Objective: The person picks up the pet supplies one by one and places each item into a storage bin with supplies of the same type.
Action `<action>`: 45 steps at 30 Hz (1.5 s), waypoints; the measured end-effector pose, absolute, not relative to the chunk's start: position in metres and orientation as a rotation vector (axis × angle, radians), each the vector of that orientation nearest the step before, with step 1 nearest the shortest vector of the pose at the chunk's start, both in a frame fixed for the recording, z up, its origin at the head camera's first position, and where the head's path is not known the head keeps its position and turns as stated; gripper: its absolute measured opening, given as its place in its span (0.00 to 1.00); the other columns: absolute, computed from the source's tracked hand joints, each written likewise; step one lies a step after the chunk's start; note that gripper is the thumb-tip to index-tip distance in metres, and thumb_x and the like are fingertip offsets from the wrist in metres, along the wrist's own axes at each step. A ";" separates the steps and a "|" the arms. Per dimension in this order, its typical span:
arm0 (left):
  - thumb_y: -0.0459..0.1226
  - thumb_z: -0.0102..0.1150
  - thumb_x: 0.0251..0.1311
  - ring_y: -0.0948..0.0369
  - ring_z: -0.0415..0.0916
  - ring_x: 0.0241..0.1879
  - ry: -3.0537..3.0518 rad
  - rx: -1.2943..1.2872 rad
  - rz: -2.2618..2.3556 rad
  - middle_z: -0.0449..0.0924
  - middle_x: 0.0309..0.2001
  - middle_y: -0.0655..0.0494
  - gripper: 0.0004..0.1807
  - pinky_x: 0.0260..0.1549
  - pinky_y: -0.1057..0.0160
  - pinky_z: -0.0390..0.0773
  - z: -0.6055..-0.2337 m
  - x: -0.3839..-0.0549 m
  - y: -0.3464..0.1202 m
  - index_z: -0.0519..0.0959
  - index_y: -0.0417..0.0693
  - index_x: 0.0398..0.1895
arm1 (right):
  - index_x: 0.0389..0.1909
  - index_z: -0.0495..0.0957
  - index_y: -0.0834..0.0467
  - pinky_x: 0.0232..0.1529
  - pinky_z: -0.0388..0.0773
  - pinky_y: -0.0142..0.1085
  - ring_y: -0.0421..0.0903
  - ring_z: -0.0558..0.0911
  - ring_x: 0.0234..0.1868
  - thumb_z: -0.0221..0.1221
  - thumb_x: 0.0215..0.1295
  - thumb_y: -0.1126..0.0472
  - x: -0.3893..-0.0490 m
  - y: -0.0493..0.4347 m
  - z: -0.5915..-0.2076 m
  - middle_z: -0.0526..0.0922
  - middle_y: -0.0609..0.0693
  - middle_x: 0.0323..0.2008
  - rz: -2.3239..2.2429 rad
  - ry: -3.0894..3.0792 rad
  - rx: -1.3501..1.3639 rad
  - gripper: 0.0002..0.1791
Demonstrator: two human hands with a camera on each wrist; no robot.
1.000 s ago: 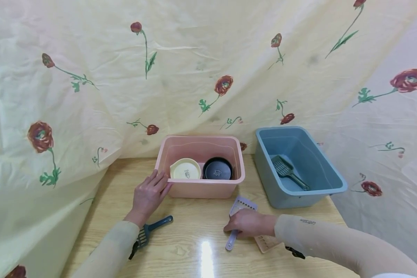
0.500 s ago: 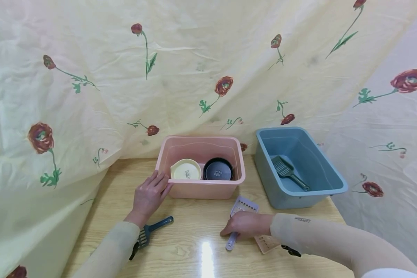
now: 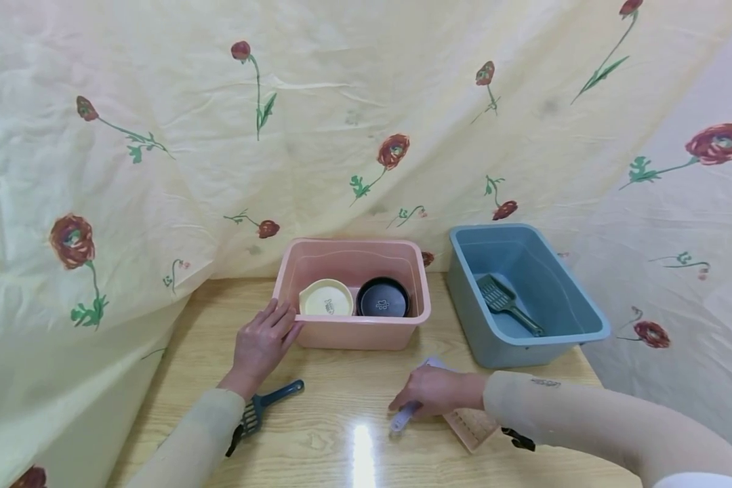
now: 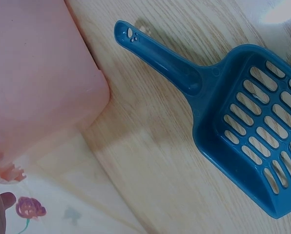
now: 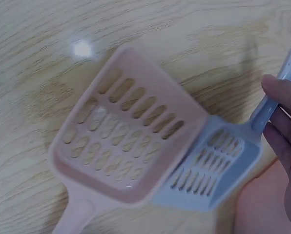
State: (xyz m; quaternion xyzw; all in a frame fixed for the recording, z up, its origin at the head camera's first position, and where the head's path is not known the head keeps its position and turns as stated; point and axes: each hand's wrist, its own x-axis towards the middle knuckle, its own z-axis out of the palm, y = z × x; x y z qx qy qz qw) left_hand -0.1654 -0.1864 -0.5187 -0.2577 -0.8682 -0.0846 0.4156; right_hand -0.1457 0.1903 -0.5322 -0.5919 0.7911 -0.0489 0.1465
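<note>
My left hand [image 3: 262,342] grips the front left corner of a pink plastic bin [image 3: 356,333], fingers over the rim and thumb at the front. My right hand [image 3: 433,390] pinches the handle of a lilac litter scoop [image 3: 404,417]; in the right wrist view its slotted blade [image 5: 243,161] looks bluish and overlaps the edge of a pink litter scoop [image 5: 131,114] on the table. The hand covers most of the lilac scoop in the head view. Below my left wrist lies a dark blue litter scoop [image 4: 211,109], partly hidden by the sleeve in the head view.
Inside the pink bin sit a cream round dish [image 3: 326,298] and a black round dish [image 3: 383,298]. A blue-grey bin [image 3: 494,349] stands at the right with a dark green litter scoop [image 3: 500,298] in it. Flowered cloth [image 3: 329,169] hangs behind the wooden table [image 3: 335,407].
My right hand has shifted slightly and turned the lilac scoop, its handle end swinging a little left. The pink scoop has turned slightly. My left hand stays on the bin.
</note>
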 end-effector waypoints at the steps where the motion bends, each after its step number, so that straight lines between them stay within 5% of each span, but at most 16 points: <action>1: 0.44 0.75 0.59 0.36 0.88 0.49 -2.182 -0.648 -0.212 0.90 0.49 0.39 0.18 0.40 0.37 0.89 -0.518 -0.165 -0.186 0.91 0.41 0.47 | 0.59 0.88 0.49 0.44 0.80 0.20 0.29 0.87 0.43 0.75 0.65 0.60 -0.145 0.189 -0.529 0.91 0.39 0.50 -0.170 2.268 -1.748 0.21; 19: 0.43 0.77 0.57 0.35 0.88 0.48 -2.173 -0.661 -0.211 0.90 0.49 0.38 0.19 0.40 0.39 0.89 -0.517 -0.166 -0.187 0.91 0.41 0.48 | 0.59 0.88 0.55 0.51 0.78 0.18 0.29 0.84 0.46 0.73 0.67 0.65 -0.130 0.156 -0.459 0.92 0.41 0.48 -0.725 2.184 -1.905 0.19; 27: 0.44 0.78 0.58 0.36 0.88 0.49 -2.198 -0.651 -0.197 0.90 0.50 0.39 0.20 0.41 0.39 0.89 -0.518 -0.165 -0.188 0.91 0.41 0.49 | 0.58 0.88 0.59 0.50 0.86 0.29 0.35 0.89 0.48 0.72 0.67 0.68 -0.129 0.162 -0.423 0.92 0.47 0.49 -1.044 2.188 -1.800 0.19; 35: 0.44 0.78 0.57 0.35 0.88 0.48 -2.186 -0.657 -0.206 0.90 0.50 0.38 0.21 0.40 0.38 0.89 -0.517 -0.164 -0.187 0.90 0.41 0.50 | 0.58 0.87 0.64 0.51 0.89 0.41 0.45 0.91 0.52 0.71 0.67 0.69 -0.135 0.184 -0.376 0.91 0.54 0.52 -1.364 2.191 -1.439 0.18; 45: 0.43 0.79 0.56 0.34 0.88 0.47 -2.174 -0.649 -0.249 0.89 0.49 0.37 0.21 0.40 0.38 0.88 -0.519 -0.163 -0.184 0.90 0.40 0.49 | 0.62 0.83 0.67 0.53 0.88 0.37 0.45 0.90 0.54 0.68 0.71 0.69 -0.168 0.239 -0.325 0.91 0.54 0.54 -1.611 2.377 -0.900 0.20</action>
